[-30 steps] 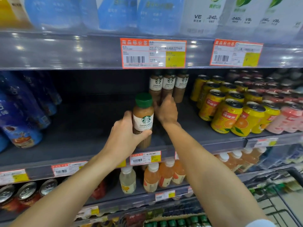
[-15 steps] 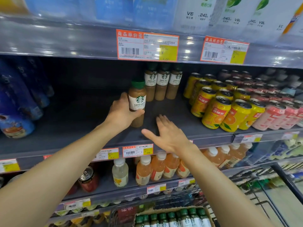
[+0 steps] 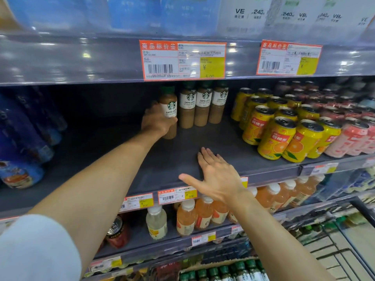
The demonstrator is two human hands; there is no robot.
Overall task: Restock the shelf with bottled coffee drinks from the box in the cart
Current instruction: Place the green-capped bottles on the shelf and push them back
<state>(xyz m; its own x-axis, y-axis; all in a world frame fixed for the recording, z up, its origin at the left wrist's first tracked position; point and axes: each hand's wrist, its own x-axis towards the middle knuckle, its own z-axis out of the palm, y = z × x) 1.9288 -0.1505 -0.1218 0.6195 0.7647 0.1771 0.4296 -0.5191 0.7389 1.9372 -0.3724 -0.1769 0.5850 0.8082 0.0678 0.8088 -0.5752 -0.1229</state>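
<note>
My left hand [image 3: 157, 120] grips a caffe latte bottle [image 3: 169, 104] with a green cap, upright, deep on the dark shelf [image 3: 182, 153]. It stands just left of three matching coffee bottles [image 3: 204, 106] lined up at the back. My right hand [image 3: 217, 175] hovers open, fingers spread, over the shelf's front edge and holds nothing. At the bottom, a cardboard box [image 3: 221, 270] shows several green-capped bottles.
Yellow orange-drink cans [image 3: 278, 134] and pink cans [image 3: 353, 138] fill the shelf to the right. Blue pouches [image 3: 18, 138] lie at the left. Juice bottles [image 3: 203, 216] stand on the shelf below. A cart's wire frame [image 3: 345, 250] is at the lower right.
My left hand has carried the bottle from the shelf front to the back, beside the three bottles. My right hand has pulled back from those bottles to the shelf's front edge.
</note>
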